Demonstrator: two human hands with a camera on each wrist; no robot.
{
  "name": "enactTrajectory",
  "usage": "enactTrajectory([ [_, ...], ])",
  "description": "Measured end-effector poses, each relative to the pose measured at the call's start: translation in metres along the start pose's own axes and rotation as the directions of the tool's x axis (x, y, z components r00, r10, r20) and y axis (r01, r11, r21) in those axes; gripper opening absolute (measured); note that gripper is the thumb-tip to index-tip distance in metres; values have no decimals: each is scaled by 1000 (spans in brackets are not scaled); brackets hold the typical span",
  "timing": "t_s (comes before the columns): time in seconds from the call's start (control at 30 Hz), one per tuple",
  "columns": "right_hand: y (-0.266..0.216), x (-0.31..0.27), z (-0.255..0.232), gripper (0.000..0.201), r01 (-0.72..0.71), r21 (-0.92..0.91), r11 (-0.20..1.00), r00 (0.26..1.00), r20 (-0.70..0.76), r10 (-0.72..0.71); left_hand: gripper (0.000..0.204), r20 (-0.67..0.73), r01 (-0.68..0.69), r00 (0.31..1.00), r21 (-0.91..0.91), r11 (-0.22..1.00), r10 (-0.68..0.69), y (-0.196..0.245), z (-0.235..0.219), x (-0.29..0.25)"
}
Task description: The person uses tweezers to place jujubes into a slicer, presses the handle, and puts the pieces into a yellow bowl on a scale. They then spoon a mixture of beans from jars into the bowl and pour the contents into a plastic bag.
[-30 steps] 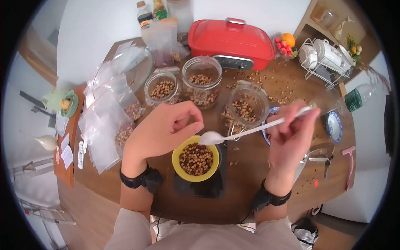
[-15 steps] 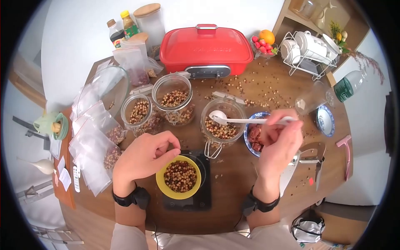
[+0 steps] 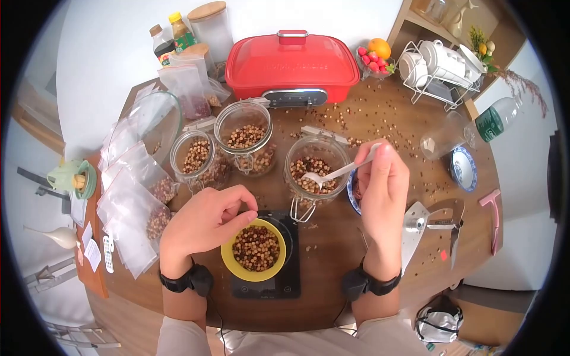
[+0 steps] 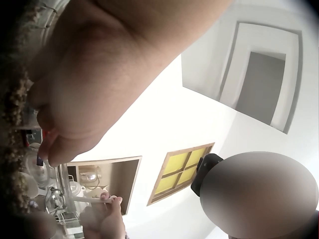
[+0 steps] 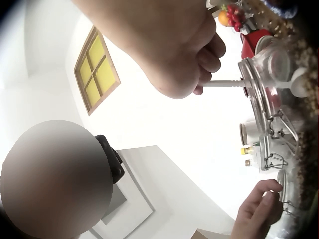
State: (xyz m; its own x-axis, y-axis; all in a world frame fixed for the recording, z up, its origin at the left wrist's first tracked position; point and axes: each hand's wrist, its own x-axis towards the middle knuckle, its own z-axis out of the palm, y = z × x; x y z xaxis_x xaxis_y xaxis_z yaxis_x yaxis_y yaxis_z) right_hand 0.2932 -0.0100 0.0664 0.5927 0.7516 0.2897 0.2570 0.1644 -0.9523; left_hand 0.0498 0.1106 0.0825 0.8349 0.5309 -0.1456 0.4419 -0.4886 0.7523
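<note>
While the yellow bowl (image 3: 253,250) of beans at lower centre is pinched at its rim by the left hand (image 3: 205,223), a white spoon (image 3: 335,172) is gripped by the right hand (image 3: 383,184), dipped into the centre glass jar (image 3: 313,169).

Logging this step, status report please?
Left hand holds yellow bowl rim. Right hand grips spoon, dipped in jar. Nothing in the way.
</note>
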Motion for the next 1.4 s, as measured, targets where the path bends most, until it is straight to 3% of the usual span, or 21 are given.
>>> enactTrajectory([
  [0.1, -3, 3, -3, 43, -117, 147, 982, 991, -47, 125, 10, 4, 2, 1000, -1, 1000, -2, 1, 0, 0],
  [0.33, -1, 10, -7, 46, -193, 466, 864, 937, -173, 303, 10, 3, 26, 1000, -3, 1000, -26, 0, 1, -1],
  [0.53, 1, 15, -11, 44, -97, 625, 775, 876, -316, 364, 10, -4, 37, 999, 9, 999, -37, -1, 3, -1],
  [0.83, -8, 14, -16, 39, 25, 723, 690, 792, -436, 428, 11, -27, -5, 1000, 36, 999, 6, -2, 2, 0],
  [0.97, -11, 11, -17, 38, 21, 779, 627, 810, -380, 446, 10, -55, 7, 998, 47, 999, -4, -2, 2, -1],
  [1.13, -16, 5, -9, 37, -106, 824, 556, 870, -194, 454, 12, -109, 42, 993, 58, 997, -35, 2, -8, -7],
  [1.2, -16, 1, -3, 39, -152, 814, 561, 913, -102, 395, 15, -133, 72, 989, 11, 997, -70, 5, -9, -9],
  [1.3, -15, -5, 9, 42, -189, 777, 601, 946, -20, 324, 29, -197, -27, 980, -57, 998, 15, -1, -8, -13],
  [1.4, -13, -12, 22, 45, -218, 738, 638, 965, 67, 253, 38, -177, 12, 984, -76, 997, -26, 1, -11, -16],
])
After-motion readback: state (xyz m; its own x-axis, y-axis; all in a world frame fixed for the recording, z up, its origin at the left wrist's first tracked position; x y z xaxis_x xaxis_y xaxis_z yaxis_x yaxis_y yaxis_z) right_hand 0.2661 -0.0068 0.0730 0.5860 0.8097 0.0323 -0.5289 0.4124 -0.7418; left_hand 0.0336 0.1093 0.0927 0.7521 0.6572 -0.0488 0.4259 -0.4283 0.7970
